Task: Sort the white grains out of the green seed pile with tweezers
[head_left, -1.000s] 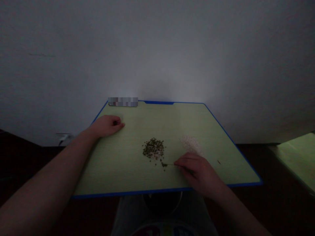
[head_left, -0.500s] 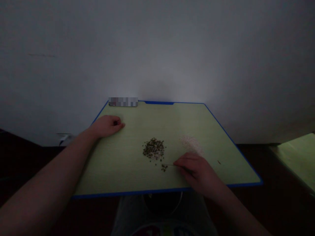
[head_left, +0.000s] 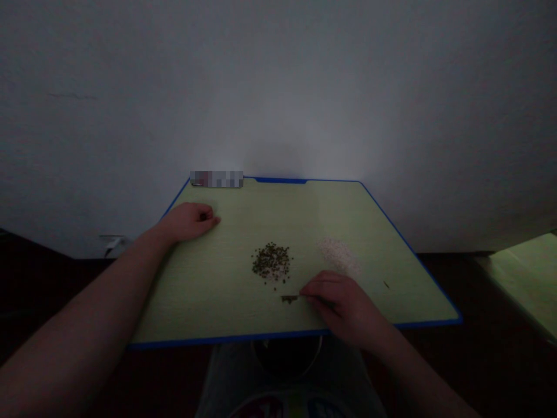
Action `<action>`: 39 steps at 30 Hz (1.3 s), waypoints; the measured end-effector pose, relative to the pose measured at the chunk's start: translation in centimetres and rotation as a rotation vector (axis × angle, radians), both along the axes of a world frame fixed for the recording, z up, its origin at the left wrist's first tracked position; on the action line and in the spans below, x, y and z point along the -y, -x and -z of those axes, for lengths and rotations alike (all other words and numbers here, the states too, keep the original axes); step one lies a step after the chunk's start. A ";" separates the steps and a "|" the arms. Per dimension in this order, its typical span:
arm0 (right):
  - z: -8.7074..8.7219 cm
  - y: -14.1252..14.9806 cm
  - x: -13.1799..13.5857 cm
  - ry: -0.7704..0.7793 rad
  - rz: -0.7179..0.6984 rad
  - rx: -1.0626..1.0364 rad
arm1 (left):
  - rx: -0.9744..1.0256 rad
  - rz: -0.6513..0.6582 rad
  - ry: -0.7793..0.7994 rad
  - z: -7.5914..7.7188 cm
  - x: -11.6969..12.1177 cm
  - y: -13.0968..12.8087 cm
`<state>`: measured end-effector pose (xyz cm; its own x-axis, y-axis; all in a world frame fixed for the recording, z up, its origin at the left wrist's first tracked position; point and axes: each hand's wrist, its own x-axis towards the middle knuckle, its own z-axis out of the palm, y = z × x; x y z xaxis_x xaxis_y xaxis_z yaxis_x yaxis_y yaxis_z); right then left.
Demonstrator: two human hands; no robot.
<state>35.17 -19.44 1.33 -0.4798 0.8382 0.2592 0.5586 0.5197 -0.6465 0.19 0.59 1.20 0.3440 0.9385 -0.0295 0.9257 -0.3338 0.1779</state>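
My left hand [head_left: 190,222] rests on the left side of the table, its fingers curled into a loose fist. Nothing shows in it. Near the front edge, my right hand [head_left: 342,299] pinches a thin stick [head_left: 301,296] whose exact kind is too small to make out. Its tip is at a few dark green bean-like grains [head_left: 288,299]. Just beyond them lies a pile of similar dark grains [head_left: 270,259], with pale rice-like grains [head_left: 278,273] mixed in at its near side. Behind my right hand is a separate heap of pale rice-like grains [head_left: 339,254].
The light table [head_left: 209,302] has a blue rim and stands against a grey wall. A blurred flat object [head_left: 216,179] lies at its far left corner. A small dark sliver [head_left: 386,284] is on the right. Below the front edge, a dark round container [head_left: 287,355] sits between my legs.
My right hand has shifted slightly left, carrying the stick's tip down over the few loose grains, which now sit closer in a line. My left hand stays put.
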 end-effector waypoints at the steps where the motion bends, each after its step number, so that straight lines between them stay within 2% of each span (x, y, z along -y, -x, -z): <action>1: -0.1 0.1 0.0 0.008 -0.013 0.000 | 0.001 0.001 -0.001 0.0 0.0 0.0; 10: -0.5 0.4 1.5 0.107 -0.011 0.027 | 0.002 0.009 -0.007 0.4 -0.2 0.2; 22: -1.5 1.7 2.4 0.354 0.141 0.065 | 0.011 -0.003 -0.012 0.3 0.1 0.1; 32: -1.4 1.0 2.8 0.358 0.137 0.032 | 0.024 0.009 -0.030 0.4 0.0 0.2; 39: -1.6 3.8 0.9 0.233 0.040 0.044 | 0.011 -0.003 -0.018 0.2 0.2 0.1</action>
